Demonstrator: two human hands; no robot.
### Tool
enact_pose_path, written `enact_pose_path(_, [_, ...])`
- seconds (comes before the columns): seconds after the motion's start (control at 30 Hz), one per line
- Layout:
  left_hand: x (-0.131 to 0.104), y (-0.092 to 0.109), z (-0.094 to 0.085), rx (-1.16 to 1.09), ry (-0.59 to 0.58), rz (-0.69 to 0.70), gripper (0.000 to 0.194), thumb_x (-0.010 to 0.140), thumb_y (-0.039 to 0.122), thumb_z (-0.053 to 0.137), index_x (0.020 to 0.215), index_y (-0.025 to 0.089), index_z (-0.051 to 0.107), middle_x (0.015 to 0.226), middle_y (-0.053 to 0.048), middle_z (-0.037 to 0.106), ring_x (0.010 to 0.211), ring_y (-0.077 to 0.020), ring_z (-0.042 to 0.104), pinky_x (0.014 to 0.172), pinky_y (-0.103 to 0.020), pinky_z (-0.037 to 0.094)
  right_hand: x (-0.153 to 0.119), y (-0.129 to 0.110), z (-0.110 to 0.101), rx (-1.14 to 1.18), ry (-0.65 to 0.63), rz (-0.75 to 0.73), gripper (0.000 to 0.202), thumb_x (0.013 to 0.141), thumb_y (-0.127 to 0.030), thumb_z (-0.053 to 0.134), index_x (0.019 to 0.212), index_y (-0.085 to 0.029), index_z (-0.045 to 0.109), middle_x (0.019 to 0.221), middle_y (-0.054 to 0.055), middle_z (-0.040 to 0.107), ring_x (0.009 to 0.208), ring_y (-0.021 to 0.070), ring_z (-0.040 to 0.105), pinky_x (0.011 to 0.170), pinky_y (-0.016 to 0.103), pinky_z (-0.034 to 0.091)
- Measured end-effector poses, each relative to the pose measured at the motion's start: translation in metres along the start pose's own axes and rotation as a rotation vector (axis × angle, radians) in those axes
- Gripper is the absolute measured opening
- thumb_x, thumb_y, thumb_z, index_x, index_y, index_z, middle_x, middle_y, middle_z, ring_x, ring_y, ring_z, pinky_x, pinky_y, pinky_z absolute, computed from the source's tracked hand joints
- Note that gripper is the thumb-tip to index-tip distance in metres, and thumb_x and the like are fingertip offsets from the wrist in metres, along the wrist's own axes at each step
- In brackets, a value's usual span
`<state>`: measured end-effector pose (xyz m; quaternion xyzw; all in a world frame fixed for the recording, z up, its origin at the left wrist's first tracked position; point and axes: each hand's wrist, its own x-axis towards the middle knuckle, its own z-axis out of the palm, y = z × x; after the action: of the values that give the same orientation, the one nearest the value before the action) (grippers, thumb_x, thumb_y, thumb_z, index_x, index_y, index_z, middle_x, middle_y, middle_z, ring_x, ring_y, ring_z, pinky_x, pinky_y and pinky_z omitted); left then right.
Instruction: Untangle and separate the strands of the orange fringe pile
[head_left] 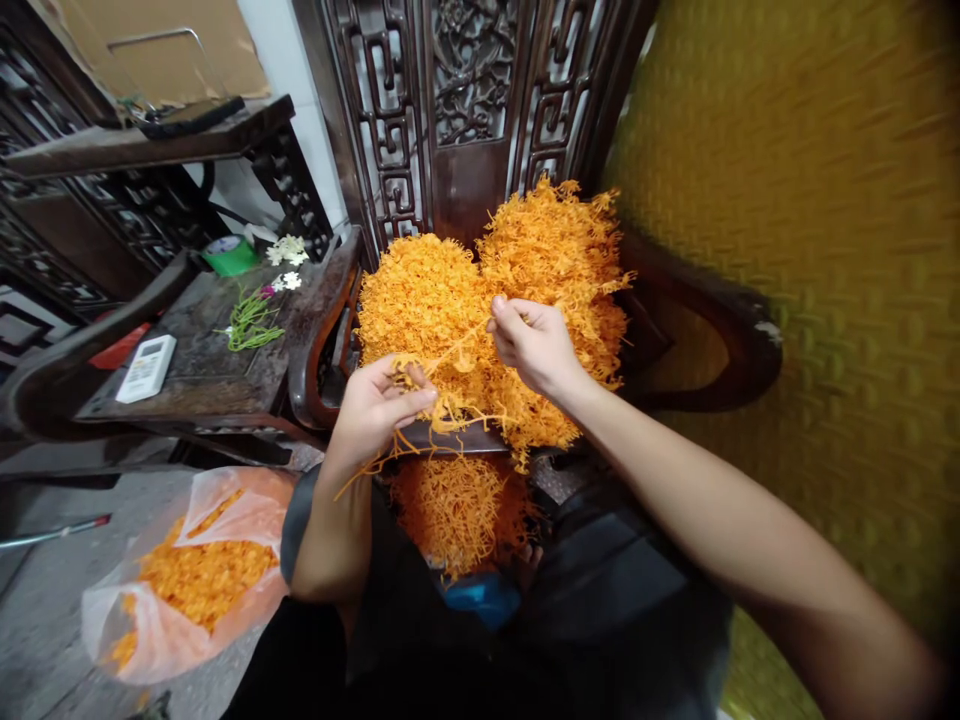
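Both hands' point(379, 405) point(534, 345) grip points vanish in the orange strands point(442, 300).

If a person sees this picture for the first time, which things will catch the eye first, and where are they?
First comes the big heap of orange strands piled on the dark carved wooden chair in the middle. Just in front of it, the left hand and the right hand pinch a few strands stretched between them. At lower left, a clear plastic bag with more orange pieces lies on the floor.
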<state>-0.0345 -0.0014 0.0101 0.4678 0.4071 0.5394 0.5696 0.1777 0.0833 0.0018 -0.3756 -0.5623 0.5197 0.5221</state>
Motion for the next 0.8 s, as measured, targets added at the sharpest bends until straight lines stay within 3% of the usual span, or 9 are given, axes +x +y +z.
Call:
enact_pose_path(0.1, [0.004,-0.001,0.007,-0.024,-0.01,-0.013,0.029,0.066,0.02,0.09,0.078,0.016,0.064,0.061,0.003,0.059,0.042,-0.0017,0.042,0.037,-0.014,0.029,0.014,0.005,-0.007,-0.075,0.057,0.002,0.052,0.087,-0.069,0.064,0.068,-0.022,0.052,0.048,-0.007,0.032,0.041,0.0067,0.027,0.042,0.025,0.017])
enact_pose_path(0.2, [0.002,0.006,0.002,-0.056,0.049,0.055,0.03,0.064,0.017,0.09,0.074,0.016,0.062,0.059,0.004,0.055,0.042,-0.0023,0.043,0.036,-0.013,0.027,0.029,0.007,-0.03,-0.106,0.194,0.015,0.048,0.089,-0.064,0.063,0.069,-0.022,0.052,0.047,-0.008,0.033,0.039,0.0065,0.024,0.041,0.024,0.015])
enact_pose_path(0.3, [0.0,0.01,-0.007,-0.079,0.173,0.161,0.032,0.062,0.016,0.091,0.073,0.017,0.06,0.062,0.004,0.058,0.043,-0.0027,0.044,0.035,-0.013,0.027,0.034,0.004,-0.051,-0.056,0.288,0.03,0.038,0.087,-0.055,0.067,0.076,-0.019,0.059,0.055,-0.004,0.05,0.039,0.005,0.021,0.039,0.024,0.014])
enact_pose_path(0.37, [0.003,0.007,-0.009,-0.056,0.233,0.211,0.032,0.063,0.018,0.091,0.074,0.017,0.06,0.063,0.004,0.059,0.043,-0.0032,0.044,0.035,-0.014,0.029,0.025,-0.003,-0.051,-0.122,0.207,0.002,0.033,0.087,-0.049,0.069,0.089,-0.016,0.068,0.072,0.002,0.066,0.041,0.0051,0.027,0.04,0.024,0.019])
enact_pose_path(0.43, [0.009,-0.001,-0.008,0.011,0.282,0.255,0.031,0.066,0.022,0.09,0.077,0.018,0.061,0.064,0.004,0.061,0.043,-0.0041,0.045,0.036,-0.016,0.031,0.009,-0.014,-0.04,-0.288,0.097,-0.1,0.034,0.092,-0.047,0.065,0.103,-0.016,0.074,0.085,0.005,0.072,0.046,0.0072,0.036,0.044,0.026,0.029])
enact_pose_path(0.53, [0.015,-0.013,-0.001,0.141,0.359,0.322,0.028,0.071,0.026,0.087,0.08,0.018,0.062,0.069,0.003,0.064,0.044,-0.0042,0.046,0.038,-0.017,0.034,-0.02,-0.032,-0.012,-0.564,-0.029,-0.383,0.039,0.099,-0.049,0.059,0.115,-0.017,0.076,0.086,0.006,0.069,0.064,0.0134,0.053,0.062,0.03,0.045])
enact_pose_path(0.63, [0.013,-0.017,0.009,0.244,0.382,0.376,0.026,0.074,0.027,0.087,0.083,0.018,0.064,0.074,0.002,0.067,0.05,-0.0062,0.053,0.044,-0.018,0.041,-0.04,-0.039,0.011,-0.734,-0.207,-0.578,0.058,0.091,-0.059,0.067,0.129,-0.015,0.07,0.086,0.006,0.065,0.076,0.0183,0.059,0.071,0.034,0.05])
enact_pose_path(0.7, [0.009,-0.015,0.016,0.288,0.365,0.405,0.023,0.076,0.026,0.085,0.084,0.018,0.065,0.075,0.001,0.068,0.058,-0.0088,0.06,0.051,-0.019,0.047,-0.045,-0.036,0.018,-0.78,-0.288,-0.612,0.067,0.087,-0.061,0.07,0.134,-0.014,0.066,0.091,0.007,0.065,0.08,0.0198,0.061,0.072,0.034,0.051])
enact_pose_path(0.8, [0.002,-0.009,0.022,0.341,0.309,0.441,0.016,0.08,0.024,0.081,0.084,0.018,0.067,0.077,0.0,0.069,0.067,-0.0111,0.066,0.059,-0.021,0.053,-0.043,-0.028,0.019,-0.753,-0.332,-0.605,0.042,0.098,-0.048,0.063,0.124,-0.015,0.067,0.094,0.008,0.066,0.083,0.019,0.061,0.073,0.033,0.05])
